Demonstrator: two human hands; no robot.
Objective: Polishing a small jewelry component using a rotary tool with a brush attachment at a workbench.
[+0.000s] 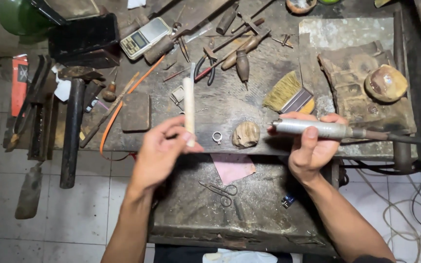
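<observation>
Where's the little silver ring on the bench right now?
In the head view, the ring lies on the workbench near its front edge, between the left hand holding a pale stick and a brownish lump to its right.

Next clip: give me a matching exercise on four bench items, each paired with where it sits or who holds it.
Things:
1. white stick
2. metal rotary handpiece
3. small ring
4. scissors

Places:
A. lying on the lower tray under the bench edge
B. held upright by the left hand
C. lying on the bench beside a rounded brown lump
D. held level in the right hand, cable trailing right

Pairs: 1-B, 2-D, 3-C, 4-A
</observation>
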